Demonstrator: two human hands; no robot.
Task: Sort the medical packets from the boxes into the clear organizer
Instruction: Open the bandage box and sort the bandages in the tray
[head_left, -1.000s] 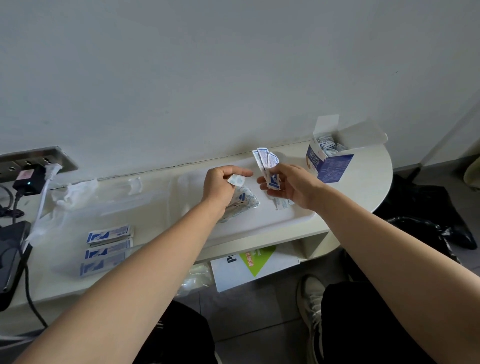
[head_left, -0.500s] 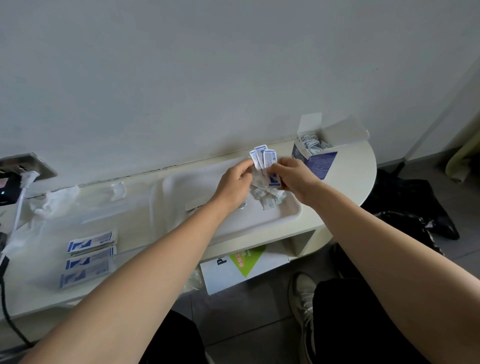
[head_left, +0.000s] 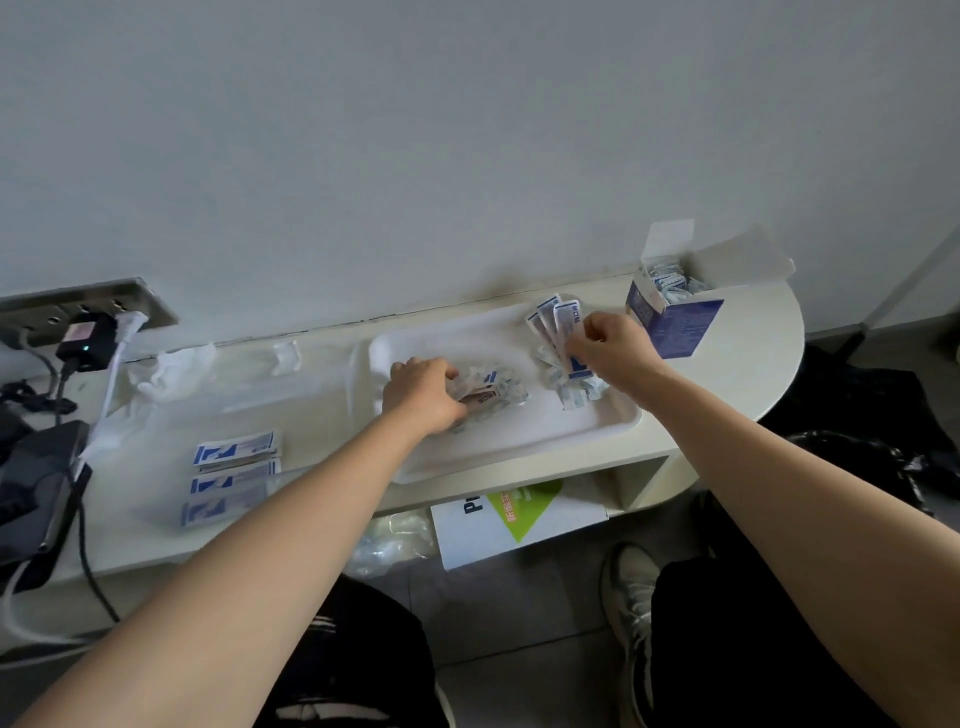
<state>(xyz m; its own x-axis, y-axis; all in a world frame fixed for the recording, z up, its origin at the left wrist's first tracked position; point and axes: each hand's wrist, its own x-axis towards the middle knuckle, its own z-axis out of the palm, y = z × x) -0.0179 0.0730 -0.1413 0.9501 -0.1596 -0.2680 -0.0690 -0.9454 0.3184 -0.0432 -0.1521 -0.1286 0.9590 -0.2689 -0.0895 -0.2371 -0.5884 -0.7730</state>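
My right hand (head_left: 610, 345) holds a fan of long blue-and-white packets (head_left: 558, 325) upright over the right end of a white tray (head_left: 524, 447). Below it lies a small heap of loose packets (head_left: 574, 387). My left hand (head_left: 423, 392) rests in the tray's middle, fingers closed on a pile of small clear packets (head_left: 491, 395). An open blue box (head_left: 672, 312) with more packets stands at the right end of the shelf. The clear organizer (head_left: 249, 384) lies left of the tray, with three blue-and-white packets (head_left: 231, 475) near its front.
The cream shelf (head_left: 727, 384) runs along a white wall. A power strip with plugs (head_left: 85, 325) and a black device (head_left: 36, 483) sit at the left. A white carton (head_left: 511, 519) sits under the shelf. A shoe (head_left: 631, 587) and dark bags (head_left: 872, 431) are on the floor.
My left hand has moved down and left, away from the fanned packets, onto the pile in the tray. My right hand still holds the fan of packets.
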